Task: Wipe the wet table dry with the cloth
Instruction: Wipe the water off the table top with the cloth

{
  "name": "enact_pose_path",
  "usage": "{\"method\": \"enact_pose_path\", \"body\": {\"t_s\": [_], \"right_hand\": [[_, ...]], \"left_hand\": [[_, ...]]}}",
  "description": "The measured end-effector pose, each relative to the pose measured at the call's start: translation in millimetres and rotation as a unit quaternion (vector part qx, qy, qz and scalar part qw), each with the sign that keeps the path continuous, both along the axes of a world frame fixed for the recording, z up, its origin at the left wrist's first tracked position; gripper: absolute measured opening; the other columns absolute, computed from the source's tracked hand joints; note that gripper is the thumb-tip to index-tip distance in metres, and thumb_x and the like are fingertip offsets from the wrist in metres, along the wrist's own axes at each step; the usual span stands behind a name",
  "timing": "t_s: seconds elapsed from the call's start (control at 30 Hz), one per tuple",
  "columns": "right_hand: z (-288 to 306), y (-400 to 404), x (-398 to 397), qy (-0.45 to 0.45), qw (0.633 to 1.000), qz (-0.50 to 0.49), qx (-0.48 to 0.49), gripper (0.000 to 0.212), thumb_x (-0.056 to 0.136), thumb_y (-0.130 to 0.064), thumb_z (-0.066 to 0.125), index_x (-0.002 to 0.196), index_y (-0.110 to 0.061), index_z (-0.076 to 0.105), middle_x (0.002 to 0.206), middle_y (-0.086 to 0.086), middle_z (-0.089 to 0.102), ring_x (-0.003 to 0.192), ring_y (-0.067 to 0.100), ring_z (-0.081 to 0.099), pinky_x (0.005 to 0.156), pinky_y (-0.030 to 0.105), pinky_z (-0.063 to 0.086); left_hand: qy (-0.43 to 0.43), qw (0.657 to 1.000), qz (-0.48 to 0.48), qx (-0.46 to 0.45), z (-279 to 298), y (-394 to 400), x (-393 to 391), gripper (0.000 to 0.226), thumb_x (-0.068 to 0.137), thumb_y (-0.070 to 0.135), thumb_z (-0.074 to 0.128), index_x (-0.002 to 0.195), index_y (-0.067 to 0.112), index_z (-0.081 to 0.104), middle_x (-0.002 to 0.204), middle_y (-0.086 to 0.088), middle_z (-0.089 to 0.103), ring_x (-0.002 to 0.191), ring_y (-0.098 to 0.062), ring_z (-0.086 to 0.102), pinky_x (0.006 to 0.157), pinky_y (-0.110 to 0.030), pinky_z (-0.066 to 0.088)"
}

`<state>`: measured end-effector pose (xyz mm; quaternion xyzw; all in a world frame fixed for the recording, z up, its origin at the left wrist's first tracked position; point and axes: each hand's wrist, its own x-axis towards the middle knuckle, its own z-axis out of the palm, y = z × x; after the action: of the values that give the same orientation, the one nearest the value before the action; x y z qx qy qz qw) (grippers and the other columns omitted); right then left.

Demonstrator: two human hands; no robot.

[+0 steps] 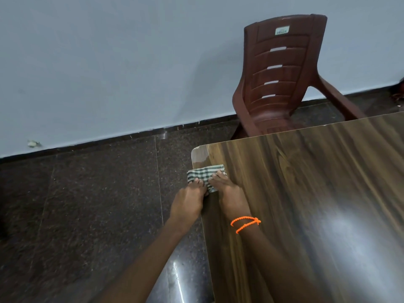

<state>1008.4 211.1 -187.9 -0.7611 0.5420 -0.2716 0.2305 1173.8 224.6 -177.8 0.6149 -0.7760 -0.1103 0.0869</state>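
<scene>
- A small pale label [282, 30] sits at the top of the backrest of the brown plastic chair [282, 73]; its print is blurred, with letters that might read "DELUX", though that cannot be confirmed.
- No other writing shows anywhere in the view.
- The checked green-and-white cloth [205, 174] lies folded at the far left corner of the wooden table [317, 193], its left end hanging slightly past the table's edge.
- The left hand [189, 202] reaches in from off the table's side, fingers curled down onto the cloth's near left part; whether it pinches the fabric or merely presses it cannot be told.
- The right hand [229, 191] lies over the tabletop with fingers spread flat and pressing on the cloth's right part; the palm faces down, so any grip underneath is hidden.
- An orange beaded cord [245, 223] is looped twice around the right wrist.
- The near part of the cloth is covered by both hands.
- The chair's seat and legs are mostly hidden behind the table's far edge, and its right armrest is partly cut off by the table.
- The tabletop is glossy with bright reflections, so wet patches are hard to tell from glare; a pale sheen shows at the corner beyond the cloth.
- A small pale object [33, 143] low on the wall [109, 62] is too blurred to identify.
- The dark speckled floor [87, 204] runs to the wall's black skirting.
</scene>
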Motion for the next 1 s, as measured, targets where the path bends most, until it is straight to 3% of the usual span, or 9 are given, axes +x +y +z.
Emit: {"method": "enact_pose_path", "body": {"t_s": [0.1,0.23,0.37,0.57,0.67,0.83,1.0], "right_hand": [[-1.7,4.8,-22.0,0.01,1.0,-0.027,-0.005,0.041,0.084,0.002,0.053,0.119,-0.014,0.066,0.133,0.005,0.059,0.131,0.016,0.045,0.105,0.035,0.041],[4.5,-17.1,-38.7,0.009,0.993,-0.114,-0.023,0.041,0.083,0.004,0.053,0.115,-0.015,0.069,0.129,0.004,0.061,0.129,0.017,0.048,0.098,0.027,0.041],[9.1,-69.1,-25.3,-0.006,0.989,-0.142,-0.035,0.045,0.075,0.012,0.051,0.106,-0.012,0.072,0.119,0.008,0.067,0.122,0.021,0.055,0.09,0.035,0.051],[12.8,-108.5,7.9,-0.029,0.994,-0.098,0.035,0.033,0.082,0.0,0.054,0.107,-0.009,0.072,0.124,0.015,0.063,0.124,0.025,0.053,0.104,0.036,0.042],[8.0,-116.2,24.4,0.005,0.995,-0.068,0.073,0.034,0.085,-0.013,0.05,0.112,-0.016,0.071,0.131,0.014,0.058,0.122,0.027,0.055,0.101,0.04,0.044],[4.6,-102.3,33.6,0.024,0.996,-0.05,0.066,0.044,0.081,0.0,0.05,0.115,-0.021,0.068,0.134,0.013,0.056,0.123,0.025,0.054,0.099,0.04,0.047],[1.1,-76.7,33.3,0.043,0.997,-0.019,0.053,0.051,0.08,0.004,0.047,0.117,-0.025,0.065,0.137,0.008,0.055,0.128,0.021,0.049,0.1,0.038,0.046]], "left_hand": [[0.007,1.0,-0.026,0.008,0.3,-8.1,-21.2,0.024,0.094,0.025,0.046,0.103,0.019,0.068,0.106,0.0,0.068,0.099,-0.02,0.066,0.074,-0.038,0.057],[0.037,0.999,0.0,0.027,26.0,-43.9,-53.6,0.023,0.094,0.018,0.04,0.093,0.018,0.063,0.097,-0.001,0.066,0.088,-0.023,0.066,0.063,-0.034,0.048],[0.02,0.999,0.037,0.031,40.0,-86.0,-53.1,0.022,0.096,0.009,0.043,0.097,0.013,0.065,0.098,-0.008,0.065,0.089,-0.027,0.063,0.067,-0.038,0.047],[-0.027,0.997,0.07,0.034,45.4,-108.7,-22.8,0.024,0.091,0.011,0.048,0.1,0.012,0.07,0.097,-0.014,0.066,0.091,-0.034,0.064,0.073,-0.042,0.051],[-0.035,0.996,0.075,0.024,40.3,-104.2,-5.8,0.022,0.092,0.01,0.047,0.098,0.011,0.068,0.097,-0.014,0.066,0.09,-0.035,0.063,0.071,-0.042,0.05],[-0.028,0.997,0.071,0.021,33.9,-93.8,11.9,0.019,0.093,0.014,0.05,0.09,0.015,0.068,0.084,-0.012,0.066,0.078,-0.032,0.064,0.06,-0.037,0.046],[-0.003,0.997,0.071,0.042,24.4,-77.2,23.0,0.021,0.09,0.017,0.053,0.081,0.021,0.071,0.073,-0.003,0.066,0.065,-0.022,0.062,0.061,-0.038,0.055]]}}
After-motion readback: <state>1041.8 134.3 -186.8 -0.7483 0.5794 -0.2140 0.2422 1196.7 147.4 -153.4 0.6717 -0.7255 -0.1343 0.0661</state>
